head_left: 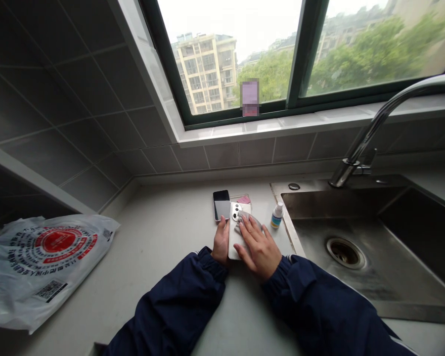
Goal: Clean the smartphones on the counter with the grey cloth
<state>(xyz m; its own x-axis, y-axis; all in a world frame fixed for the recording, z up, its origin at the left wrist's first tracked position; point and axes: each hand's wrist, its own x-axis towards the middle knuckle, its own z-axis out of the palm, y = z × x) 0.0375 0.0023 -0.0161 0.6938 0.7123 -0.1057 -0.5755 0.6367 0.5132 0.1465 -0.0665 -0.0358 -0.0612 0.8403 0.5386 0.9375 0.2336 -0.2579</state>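
Your left hand [220, 242] is closed round the left edge of the white phone [235, 238], thumb up along the side. Your right hand [259, 247] is laid flat over its back, fingers extended on a grey cloth [257, 221]; can't tell whether it also pinches the cloth.

Labels: bag [55, 269] at far left has a red round logo, arcs of black and red Chinese characters and a QR code; too warped to read reliably. Bottle [276, 217] has a blue and yellow label, print too small. No brand legible on the white phone.

White phone sits between your hands, back up, camera block at the top end, away from you. Black phone [221, 203] lies screen up on the bench [166, 227], just beyond your left hand. Pink piece [244, 200] is past the white phone's top. Bottle stands upright right of your right hand, near the sink [307, 237].
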